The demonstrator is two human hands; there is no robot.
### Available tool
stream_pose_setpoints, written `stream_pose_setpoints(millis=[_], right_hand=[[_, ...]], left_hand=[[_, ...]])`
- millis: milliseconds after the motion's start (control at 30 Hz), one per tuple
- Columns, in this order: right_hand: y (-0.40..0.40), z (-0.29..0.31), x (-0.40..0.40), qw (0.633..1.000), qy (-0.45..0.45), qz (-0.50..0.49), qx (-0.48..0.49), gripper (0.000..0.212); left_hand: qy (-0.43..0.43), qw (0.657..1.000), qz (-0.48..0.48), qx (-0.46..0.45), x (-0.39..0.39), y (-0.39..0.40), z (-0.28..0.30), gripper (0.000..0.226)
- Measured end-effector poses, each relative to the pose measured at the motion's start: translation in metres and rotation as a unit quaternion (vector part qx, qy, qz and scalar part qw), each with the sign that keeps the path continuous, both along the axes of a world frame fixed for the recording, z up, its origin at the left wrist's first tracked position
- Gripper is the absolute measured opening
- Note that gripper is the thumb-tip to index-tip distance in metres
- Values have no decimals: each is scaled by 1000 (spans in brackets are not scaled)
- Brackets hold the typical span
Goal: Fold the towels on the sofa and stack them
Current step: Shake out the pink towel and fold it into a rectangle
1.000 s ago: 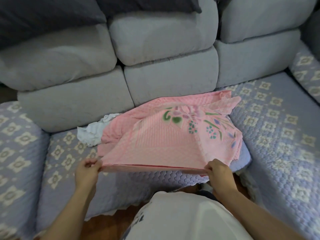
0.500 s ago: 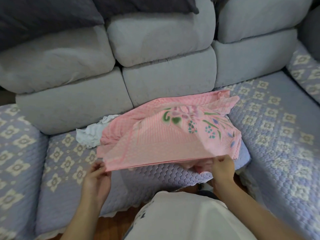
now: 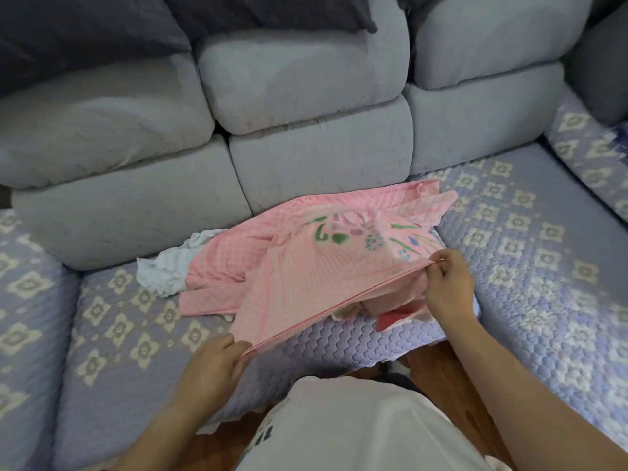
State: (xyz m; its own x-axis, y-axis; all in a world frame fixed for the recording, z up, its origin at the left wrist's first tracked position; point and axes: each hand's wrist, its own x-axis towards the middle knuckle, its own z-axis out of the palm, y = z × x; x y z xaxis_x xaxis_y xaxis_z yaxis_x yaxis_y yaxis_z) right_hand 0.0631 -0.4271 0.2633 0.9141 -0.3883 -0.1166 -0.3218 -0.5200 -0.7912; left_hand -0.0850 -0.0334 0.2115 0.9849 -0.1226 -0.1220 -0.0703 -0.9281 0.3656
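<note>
A pink quilted towel (image 3: 316,273) with a green and blue flower print lies on the sofa seat (image 3: 136,334), its near edge lifted taut. My left hand (image 3: 212,367) pinches the lower left corner of that edge close to my body. My right hand (image 3: 448,283) pinches the far right end of the same edge, higher and farther from me. More pink cloth bunches behind and under the lifted layer. A red-edged piece (image 3: 394,316) shows beneath my right hand. A crumpled white towel (image 3: 170,270) sits at the left, partly tucked under the pink one.
Grey back cushions (image 3: 306,107) rise behind the towels. The purple flower-patterned cover (image 3: 530,253) spreads to the right and continues onto a side section (image 3: 591,158). A wooden floor strip (image 3: 424,365) shows between the sofa front and my white shirt.
The held edge has swung from level to slanted: my right hand rose up and away to the right, my left hand came in toward the middle and nearer my body.
</note>
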Motion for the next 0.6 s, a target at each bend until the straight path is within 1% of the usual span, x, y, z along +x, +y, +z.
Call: stream_pose_setpoints(millis=[33,67,133,200,267,300,333,367,467,500,533,567,600], right_hand=[[-6,-3,4,999,16,23,-17,22],[-10,-6,7,998,39,43,-33,26],[-14,-9,11,993,88,66,-47,26],[-11,-11,12,990,123,59,-36,24],[-11,-10,14,987,155,20,39,22],[-13,-8,16,980,175,3,97,20],[-16,-6,17,968,197,-2,152,15],[-19,-3,17,957,217,2,195,12],[-19,6,18,933,240,49,262,27],[-15,15,19,931,234,68,272,31],[-9,26,21,931,220,92,277,33],[1,41,21,930,205,129,277,29],[11,55,21,925,194,177,273,22]], left_hand=[[-14,1000,16,-16,6,0,7,68],[-28,997,53,-41,13,0,13,68],[-71,984,125,-105,30,-1,28,59],[-91,974,137,-154,44,-2,36,45],[-85,972,116,-186,55,-3,44,31],[-73,968,125,-204,60,-4,49,27],[-50,959,153,-233,61,-5,56,28],[-31,947,185,-263,63,-6,61,32],[-25,911,254,-324,77,-8,73,36],[-32,890,287,-354,88,-10,75,35],[-39,861,331,-385,103,-12,80,38],[-51,830,378,-406,119,-17,88,42],[-64,818,409,-399,135,-23,98,43]])
